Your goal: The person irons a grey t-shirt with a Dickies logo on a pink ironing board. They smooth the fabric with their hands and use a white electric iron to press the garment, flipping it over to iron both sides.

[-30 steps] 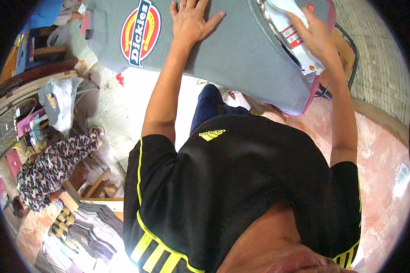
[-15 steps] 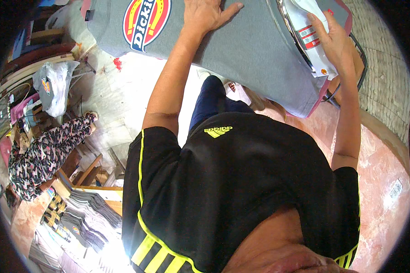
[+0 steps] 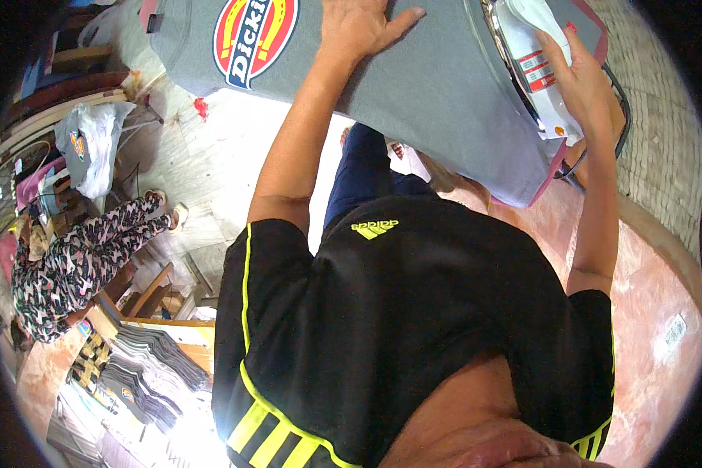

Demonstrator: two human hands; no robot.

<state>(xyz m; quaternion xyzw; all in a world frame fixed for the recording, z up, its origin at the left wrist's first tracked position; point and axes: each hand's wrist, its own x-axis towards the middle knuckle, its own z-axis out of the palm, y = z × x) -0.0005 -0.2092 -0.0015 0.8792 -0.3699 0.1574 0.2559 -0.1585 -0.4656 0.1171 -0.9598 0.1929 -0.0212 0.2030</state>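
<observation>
A small garment workshop or clothing pressing room. A grey T-shirt with a printed badge [image 3: 444, 86] is lying spread over a padded pressing board with a pink edge [image 3: 558, 168]. Stacks of folded grey shirts [image 3: 144, 366] are lying on low wooden tables at the lower left, and bagged garments [image 3: 93, 144] are hanging nearby. Another person in patterned trousers [image 3: 78, 265] is sitting on the pale tiled floor [image 3: 210, 148].
</observation>
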